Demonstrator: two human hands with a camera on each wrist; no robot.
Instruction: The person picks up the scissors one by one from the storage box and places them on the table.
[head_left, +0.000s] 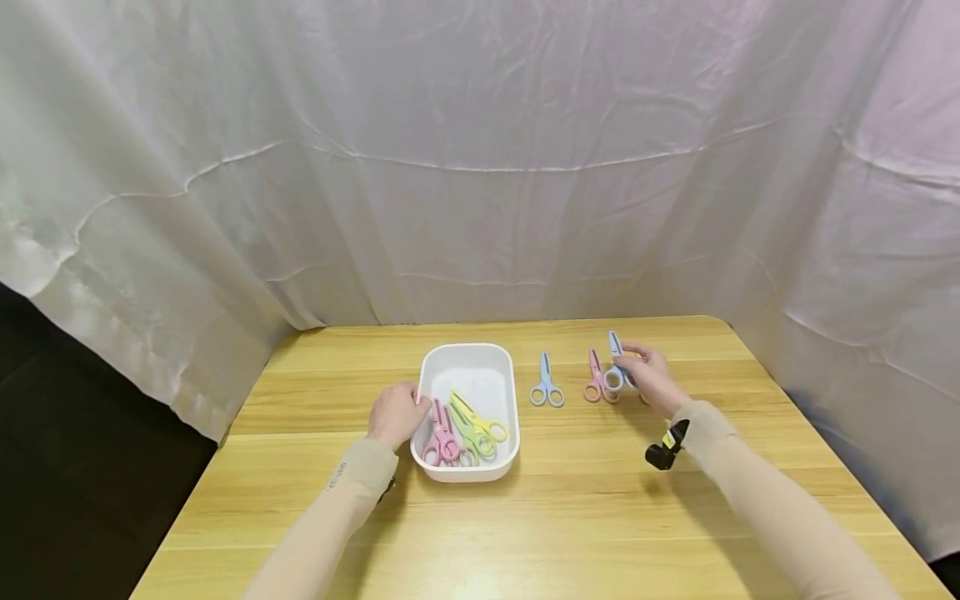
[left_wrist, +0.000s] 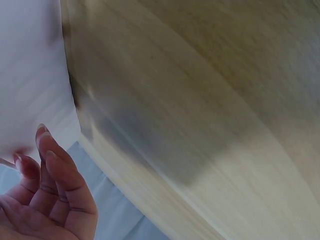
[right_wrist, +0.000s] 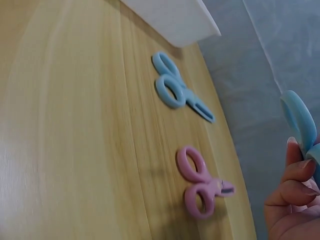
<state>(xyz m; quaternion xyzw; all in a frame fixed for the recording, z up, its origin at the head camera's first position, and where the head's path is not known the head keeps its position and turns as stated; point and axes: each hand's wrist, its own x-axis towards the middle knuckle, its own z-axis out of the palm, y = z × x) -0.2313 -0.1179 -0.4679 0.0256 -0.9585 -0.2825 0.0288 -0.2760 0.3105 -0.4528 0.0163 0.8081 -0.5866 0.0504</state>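
In the head view my right hand (head_left: pixel 651 377) pinches a pair of light blue scissors (head_left: pixel 614 379) above the table, blades pointing away. Their finger loops also show at the edge of the right wrist view. Just under them lies a pair of pink scissors (head_left: pixel 592 390), partly covered. Another pair of blue scissors (head_left: pixel 546 390) lies to its left. My left hand (head_left: pixel 396 414) grips the left side of a white plastic bin (head_left: pixel 465 475) at its rim. Inside the bin are pink scissors (head_left: pixel 441 433), green scissors (head_left: pixel 480 442) and yellow scissors (head_left: pixel 491 427), overlapping.
All this stands on a wooden table (head_left: pixel 562 525). A pale curtain (head_left: pixel 480 217) hangs behind the table's far edge and along its sides. Something small and orange-yellow (head_left: pixel 643 400) peeks out beneath my right hand, mostly hidden.
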